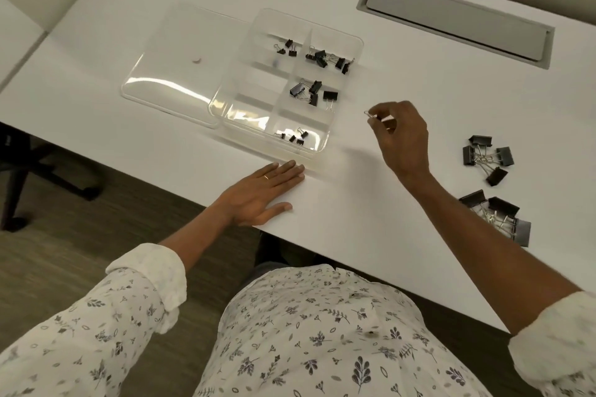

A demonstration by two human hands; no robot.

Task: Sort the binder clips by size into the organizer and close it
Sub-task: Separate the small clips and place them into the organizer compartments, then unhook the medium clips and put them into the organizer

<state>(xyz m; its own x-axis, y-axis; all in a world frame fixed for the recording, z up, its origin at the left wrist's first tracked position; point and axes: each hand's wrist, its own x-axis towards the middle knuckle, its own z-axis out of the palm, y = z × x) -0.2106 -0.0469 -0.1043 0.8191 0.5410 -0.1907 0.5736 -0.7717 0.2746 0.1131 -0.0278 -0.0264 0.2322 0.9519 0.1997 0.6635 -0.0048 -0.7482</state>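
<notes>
1. Right hand [401,135]: it is held above the white table [354,235], just right of the organizer [251,84]. The fingertips pinch a held clip [368,113]. Only its silver wire loop shows, pointing toward the organizer. The fingers hide the body, so its size cannot be told.
2. Left hand [263,193]: it lies flat and palm down near the table's front edge, with fingers straight and together, holding nothing. The fingertips end just short of the organizer's near rim, and I cannot tell whether they touch it.
3. Organizer: it is a clear divided tray, standing open. Its clear lid [174,74] lies flat on the table against the tray's left side.
4. Contents, right column:
   - The far compartment holds a cluster of smallish clips [327,56].
   - The middle compartment holds larger clips [314,92].
   - The near compartment holds tiny clips [295,137].
5. Contents, left column: the far compartment holds a few small clips [285,47].
6. Unsorted stock: two heaps of large black clips lie on the table right of the right forearm, well apart from the organizer. These are a farther heap [487,156] and a nearer heap [500,219].
7. Surroundings: a grey hatch [458,19] is set into the table's far side. A chair base [32,171] stands on the floor at left.
</notes>
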